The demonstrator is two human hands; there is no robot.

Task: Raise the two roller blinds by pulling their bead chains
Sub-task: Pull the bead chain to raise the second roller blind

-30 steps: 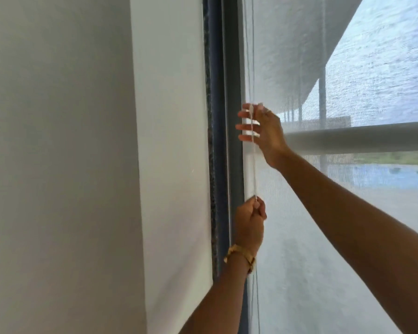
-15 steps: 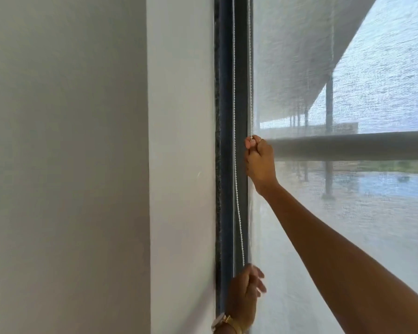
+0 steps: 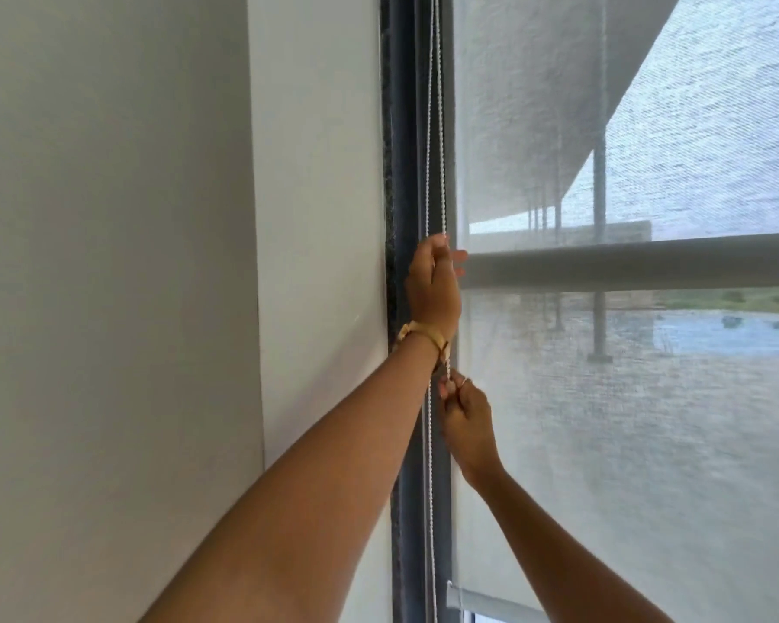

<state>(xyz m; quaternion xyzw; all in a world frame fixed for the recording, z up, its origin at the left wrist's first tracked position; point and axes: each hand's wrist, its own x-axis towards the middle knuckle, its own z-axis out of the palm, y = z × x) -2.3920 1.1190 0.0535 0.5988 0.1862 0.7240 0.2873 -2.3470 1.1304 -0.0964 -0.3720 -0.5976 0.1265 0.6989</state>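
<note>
A white bead chain (image 3: pixel 431 128) hangs in two strands in front of the dark window frame (image 3: pixel 403 173). My left hand (image 3: pixel 432 290), with a gold watch at the wrist, is closed around the chain at mid height. Just below it my right hand (image 3: pixel 466 424) pinches the same chain between its fingertips. To the right hangs the sheer grey roller blind (image 3: pixel 626 420). Its bottom bar (image 3: pixel 491 604) shows near the lower edge, with a strip of bare glass under it.
A white wall (image 3: pixel 109 308) and a white reveal (image 3: pixel 315 218) stand left of the frame. Through the blind I see a horizontal window bar (image 3: pixel 648 258), outside columns, a roof overhang and water.
My left hand has come up from the bottom and taken the chain above my right hand. My right hand has gone down along the chain. The blind's bottom bar has come into view.
</note>
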